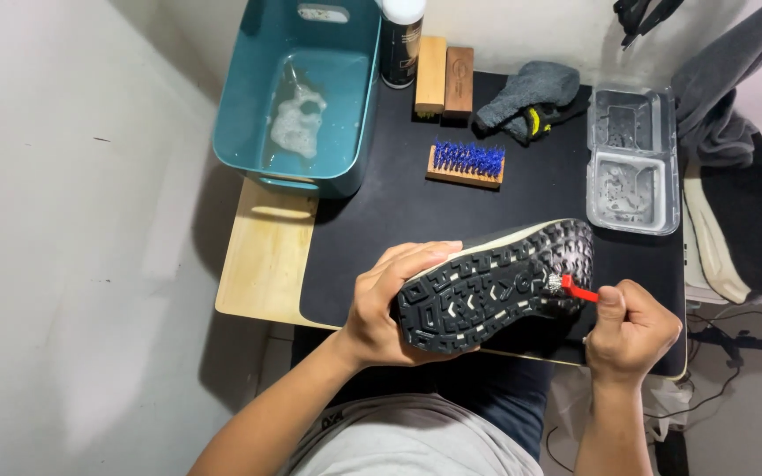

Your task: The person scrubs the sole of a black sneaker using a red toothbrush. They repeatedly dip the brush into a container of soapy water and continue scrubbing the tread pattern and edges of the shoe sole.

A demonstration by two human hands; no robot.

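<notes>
Soapy water sits in the teal tub (249, 132) at the worktop's far left corner, part of it overhanging the black mat (381, 220). Along the far edge stand a dark spray bottle (400, 48), two wooden brush blocks (444, 78) and a grey cloth (529, 97); nearer in lies a blue-bristled brush (466, 163). At the near edge the left hand (381, 308) is closed round the heel of a black shoe (496, 286), held sole-up above the mat. The right hand (630, 328) is closed in a pinch on a small red-handled brush (575, 289), its metal bristles touching the tread near the toe. A clear plastic tray (632, 159) rests by the right edge. I'd say hard scrubbing could flick grit toward the tray or face, and wire bristles may scratch the pale midsole if the tip slips off the tread.
</notes>
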